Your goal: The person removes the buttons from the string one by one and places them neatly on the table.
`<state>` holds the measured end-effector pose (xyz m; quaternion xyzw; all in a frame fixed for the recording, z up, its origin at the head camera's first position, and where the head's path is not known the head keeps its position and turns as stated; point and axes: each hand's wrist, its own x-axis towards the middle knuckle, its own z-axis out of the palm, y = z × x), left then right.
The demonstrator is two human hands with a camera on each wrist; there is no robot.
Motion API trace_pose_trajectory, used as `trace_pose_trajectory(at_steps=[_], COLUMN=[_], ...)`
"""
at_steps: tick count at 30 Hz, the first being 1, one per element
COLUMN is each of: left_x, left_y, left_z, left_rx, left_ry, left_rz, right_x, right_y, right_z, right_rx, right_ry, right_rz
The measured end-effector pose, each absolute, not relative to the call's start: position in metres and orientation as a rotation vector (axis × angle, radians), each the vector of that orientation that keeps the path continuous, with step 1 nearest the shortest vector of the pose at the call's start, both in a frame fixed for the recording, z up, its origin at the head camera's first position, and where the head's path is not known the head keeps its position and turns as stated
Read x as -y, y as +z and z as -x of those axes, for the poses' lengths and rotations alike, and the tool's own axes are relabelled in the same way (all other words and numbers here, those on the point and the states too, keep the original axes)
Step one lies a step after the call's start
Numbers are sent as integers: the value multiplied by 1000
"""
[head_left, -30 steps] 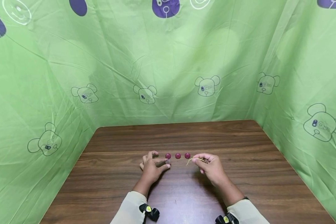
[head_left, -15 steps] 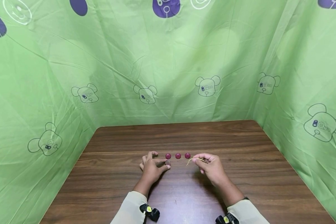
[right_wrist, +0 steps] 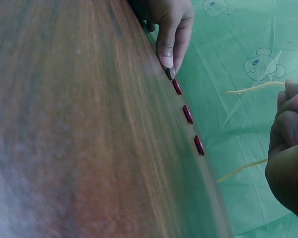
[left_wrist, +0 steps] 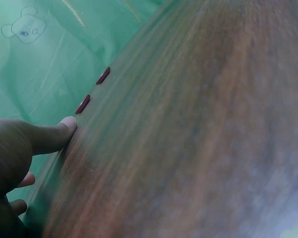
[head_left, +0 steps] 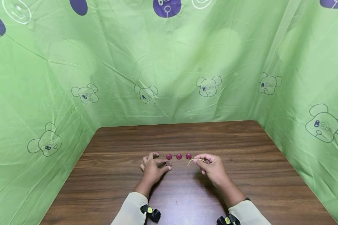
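Note:
Three dark red round buttons (head_left: 179,156) lie in a row across the table in the head view. My left hand (head_left: 152,170) is at the left end of the row. Its thumb and index finger pinch a grey-brown button (head_left: 168,163) just in front of the leftmost red one. In the right wrist view this darker button (right_wrist: 170,73) shows under the fingertips of the left hand (right_wrist: 173,37). My right hand (head_left: 212,168), right of the row, pinches a thin yellow cord (head_left: 190,162) between thumb and index finger. Something dark shows in the right hand at the right wrist view's edge, too cut off to identify.
The brown wood-grain table (head_left: 174,137) ends at a green patterned curtain (head_left: 174,62), which surrounds its back and sides. Black wrist cameras (head_left: 153,215) sit on both pale sleeves (head_left: 130,209).
The grey-brown button has shifted very slightly towards the front of the table, between the left thumb and index finger. The right hand, the cord and the red buttons have stayed put.

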<state>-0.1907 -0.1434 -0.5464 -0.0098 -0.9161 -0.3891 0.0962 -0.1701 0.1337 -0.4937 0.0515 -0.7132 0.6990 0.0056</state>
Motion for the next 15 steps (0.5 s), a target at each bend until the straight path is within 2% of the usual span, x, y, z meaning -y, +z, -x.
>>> trace_pose_trajectory(at_steps=[15], left_x=[144], left_y=[-545], left_z=[189], left_rx=[2717], left_ry=[-1158], left_rz=[47], right_x=[-134], right_y=[-493], right_z=[169], right_rx=[2235], right_ry=[2191], right_rz=[-166])
